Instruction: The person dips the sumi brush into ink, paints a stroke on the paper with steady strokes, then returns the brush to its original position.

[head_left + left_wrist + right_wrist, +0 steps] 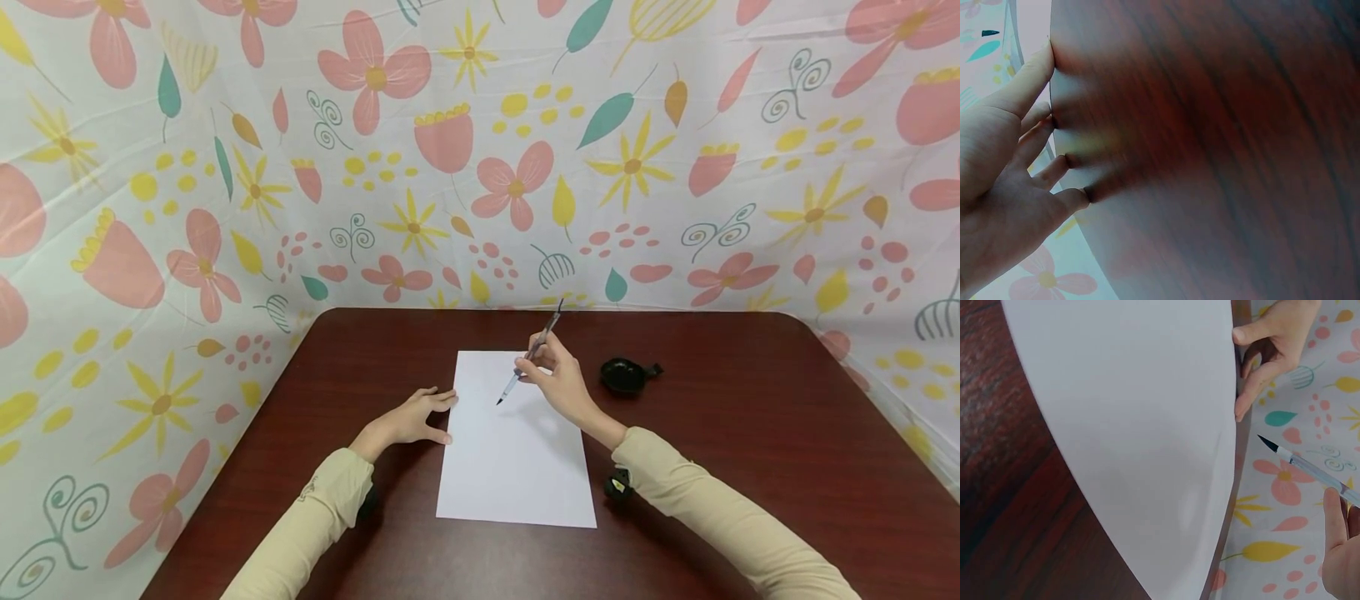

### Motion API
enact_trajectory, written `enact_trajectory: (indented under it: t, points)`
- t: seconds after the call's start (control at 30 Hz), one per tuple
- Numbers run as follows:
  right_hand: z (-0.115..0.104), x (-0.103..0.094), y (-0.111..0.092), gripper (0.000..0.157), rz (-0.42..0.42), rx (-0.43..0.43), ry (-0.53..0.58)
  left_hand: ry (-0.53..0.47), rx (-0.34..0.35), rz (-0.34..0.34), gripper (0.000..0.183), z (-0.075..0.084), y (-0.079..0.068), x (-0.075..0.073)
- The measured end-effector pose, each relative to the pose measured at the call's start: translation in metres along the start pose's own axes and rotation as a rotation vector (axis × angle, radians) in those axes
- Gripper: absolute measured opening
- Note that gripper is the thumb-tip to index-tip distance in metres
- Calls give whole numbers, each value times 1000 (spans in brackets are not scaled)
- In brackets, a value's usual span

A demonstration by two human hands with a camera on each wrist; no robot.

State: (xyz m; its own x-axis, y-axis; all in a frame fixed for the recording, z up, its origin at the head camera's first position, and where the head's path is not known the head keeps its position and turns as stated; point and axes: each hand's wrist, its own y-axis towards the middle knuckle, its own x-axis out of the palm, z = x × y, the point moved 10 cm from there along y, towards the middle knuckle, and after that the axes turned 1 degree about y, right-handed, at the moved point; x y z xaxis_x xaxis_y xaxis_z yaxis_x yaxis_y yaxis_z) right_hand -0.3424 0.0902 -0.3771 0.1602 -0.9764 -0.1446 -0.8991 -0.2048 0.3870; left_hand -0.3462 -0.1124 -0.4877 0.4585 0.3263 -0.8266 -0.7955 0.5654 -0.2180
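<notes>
White rectangular paper [510, 475] lies flat on the glossy dark reddish-brown wooden table [750, 400]. Above it, the right hand [561, 379] pinches a slim brush with a translucent barrel and dark pointed bristles [534, 347], tilted, its tip aimed down and off the sheet. The left hand [412, 418], fingers spread, touches the sheet's left edge. Right of the paper sits a small black dish with a short handle [624, 377].

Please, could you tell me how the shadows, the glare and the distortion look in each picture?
Head view: soft shadow on the white paper near the right hand, pale sheen on the table toward the bottom; left wrist view: dim, dark smears, shadow or reflection, beside the left hand; right wrist view: paper's right edge looks curved.
</notes>
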Motion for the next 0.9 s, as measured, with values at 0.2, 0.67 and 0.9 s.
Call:
enact_trajectory:
  t: [0.2, 0.67, 0.9]
  points:
    - [-1, 2, 0, 25, -5, -3, -3, 0, 3, 2, 75, -1, 1, 1]
    - [-1, 7, 1, 14, -20, 0, -41, -18, 24, 5, 76, 1, -1, -1]
    - [-1, 14, 2, 15, -44, -16, -31, 10, 49, 7, 76, 3, -1, -2]
